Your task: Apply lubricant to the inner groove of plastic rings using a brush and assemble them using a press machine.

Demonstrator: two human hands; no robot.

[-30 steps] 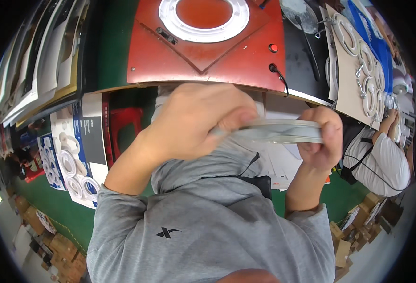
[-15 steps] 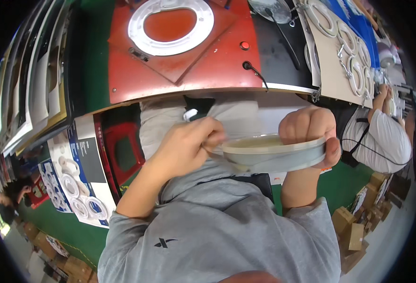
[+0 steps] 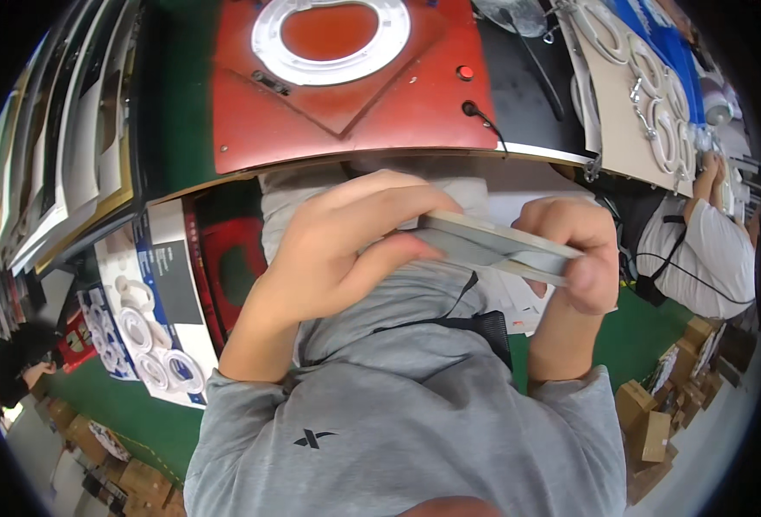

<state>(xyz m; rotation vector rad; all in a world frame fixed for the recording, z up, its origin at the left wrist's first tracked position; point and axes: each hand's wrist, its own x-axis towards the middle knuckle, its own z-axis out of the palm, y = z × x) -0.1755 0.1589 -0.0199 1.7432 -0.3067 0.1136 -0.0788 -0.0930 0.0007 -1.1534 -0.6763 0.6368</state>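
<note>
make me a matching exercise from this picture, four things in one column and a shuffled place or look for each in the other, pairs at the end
Things
1. grey piece
2. white ring
3. button
4. shirt

Places and looks
A. small, red and round
B. held between the left hand and the right hand
C. grey, with a black mark
D. open in the middle, on the red panel

Right pairs: 1-B, 2-D, 3-A, 4-C
</note>
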